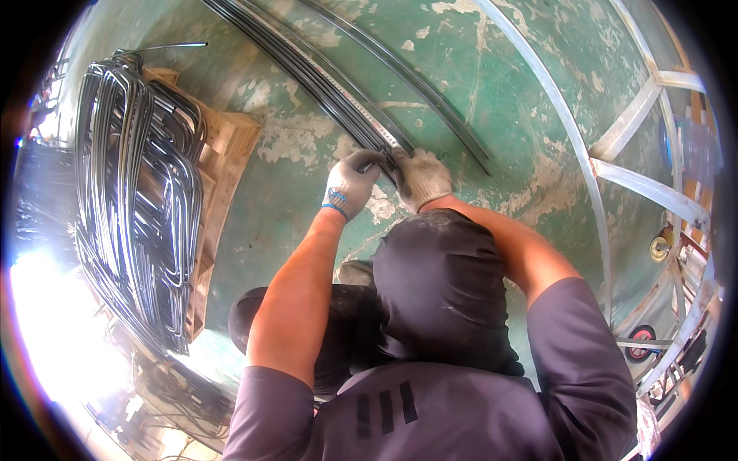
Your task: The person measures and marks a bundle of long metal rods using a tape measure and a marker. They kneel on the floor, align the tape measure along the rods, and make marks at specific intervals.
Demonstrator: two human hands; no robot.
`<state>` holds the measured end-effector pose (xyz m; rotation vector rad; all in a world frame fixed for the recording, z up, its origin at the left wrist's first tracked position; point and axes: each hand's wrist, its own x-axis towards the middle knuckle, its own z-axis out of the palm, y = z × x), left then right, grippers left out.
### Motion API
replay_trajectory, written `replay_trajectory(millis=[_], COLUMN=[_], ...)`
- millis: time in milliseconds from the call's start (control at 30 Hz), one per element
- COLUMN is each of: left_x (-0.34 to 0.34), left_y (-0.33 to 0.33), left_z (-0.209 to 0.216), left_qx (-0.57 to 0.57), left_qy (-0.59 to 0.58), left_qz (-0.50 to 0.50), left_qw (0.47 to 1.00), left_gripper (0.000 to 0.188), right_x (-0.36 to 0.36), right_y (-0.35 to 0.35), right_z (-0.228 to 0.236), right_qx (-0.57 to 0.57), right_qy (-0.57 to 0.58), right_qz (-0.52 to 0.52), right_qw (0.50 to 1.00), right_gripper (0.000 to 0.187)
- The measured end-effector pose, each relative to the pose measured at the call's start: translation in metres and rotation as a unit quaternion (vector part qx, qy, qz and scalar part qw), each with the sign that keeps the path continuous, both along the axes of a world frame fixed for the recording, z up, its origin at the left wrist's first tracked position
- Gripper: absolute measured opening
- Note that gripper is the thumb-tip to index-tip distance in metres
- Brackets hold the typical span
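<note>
The gloved left hand and right hand are curled together at the near ends of the dark rods; I cannot tell how firmly either grips. The bundle lies along the green floor, a tape measure on it. The rods look stiff, smooth, probably slippery and heavy together; best held near the ends, or mid-length for lifting.
</note>
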<state>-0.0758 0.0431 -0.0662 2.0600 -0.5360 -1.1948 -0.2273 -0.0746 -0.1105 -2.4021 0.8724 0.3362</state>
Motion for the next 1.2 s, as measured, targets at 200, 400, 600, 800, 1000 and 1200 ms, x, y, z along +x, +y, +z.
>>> replay_trajectory(millis=[200, 400, 600, 800, 1000, 1200], left_x=[-0.002, 0.0, 0.0, 0.001, 0.001, 0.001], left_y=[-0.002, 0.001, 0.0, 0.0, 0.001, 0.001], left_z=[0.0, -0.007, -0.009, -0.011, -0.012, -0.01], left_qx=[0.0, -0.013, -0.009, -0.005, -0.008, 0.004], left_qy=[0.006, 0.002, 0.003, 0.004, 0.002, -0.002], left_qz=[0.005, 0.006, 0.009, 0.009, 0.009, 0.01], left_qw=[1.0, 1.0, 1.0, 1.0, 1.0, 1.0], left_gripper=[0.029, 0.029, 0.029, 0.028, 0.028, 0.029], right_x=[-0.002, -0.002, -0.001, -0.002, -0.001, -0.002], right_y=[0.0, 0.001, 0.0, 0.0, 0.0, 0.0], right_z=[-0.006, -0.004, -0.007, -0.006, -0.004, -0.008], right_qx=[-0.009, -0.01, -0.009, -0.011, -0.006, -0.001], right_qy=[-0.008, -0.015, -0.01, -0.014, -0.014, -0.014], right_qz=[0.003, 0.004, 0.006, 0.006, 0.006, 0.002], right_qw=[1.0, 1.0, 1.0, 1.0, 1.0, 1.0], right_gripper=[0.041, 0.039, 0.04, 0.041, 0.04, 0.038])
